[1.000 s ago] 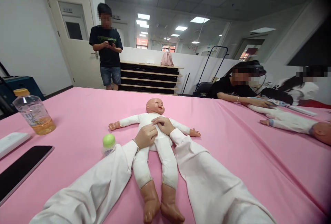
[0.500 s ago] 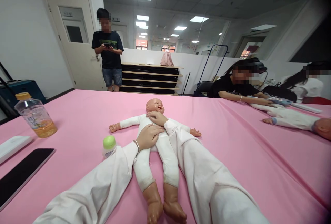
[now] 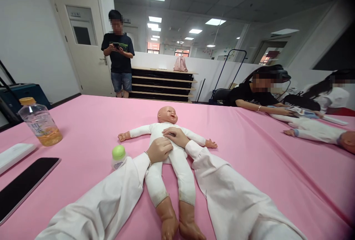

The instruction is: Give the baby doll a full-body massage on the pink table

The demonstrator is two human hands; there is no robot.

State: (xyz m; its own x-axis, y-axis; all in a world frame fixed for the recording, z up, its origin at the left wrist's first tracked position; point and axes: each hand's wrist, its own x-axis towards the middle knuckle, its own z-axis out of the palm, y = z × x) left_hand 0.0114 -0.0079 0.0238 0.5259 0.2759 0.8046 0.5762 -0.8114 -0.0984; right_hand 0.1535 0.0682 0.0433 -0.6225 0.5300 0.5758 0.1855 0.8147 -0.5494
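Observation:
A baby doll (image 3: 156,131) in a white cloth body lies on its back, head away from me and feet toward me, arms spread. My left hand (image 3: 160,149), with a beaded bracelet at the wrist, rests on the doll's lower belly. Its fingers are curled in, and whatever is under them is hidden. Just above it, my right hand (image 3: 176,137) lies across the doll's torso with fingers stretched toward the left, slightly bent. A small jar with a green lid (image 3: 118,152) stands left of the doll, close to my left sleeve, which covers its lower part.
The pink-covered table (image 3: 246,166) holds a drink bottle (image 3: 41,123), a white device (image 3: 16,155) and a phone (image 3: 27,184) at left. Another doll (image 3: 316,129) lies at right beside a seated person (image 3: 246,95). Someone stands (image 3: 119,51) near the door.
My right hand has slid down from the doll's upper chest toward its belly. My left hand has shifted slightly lower and its fingers have curled. The view has moved a little.

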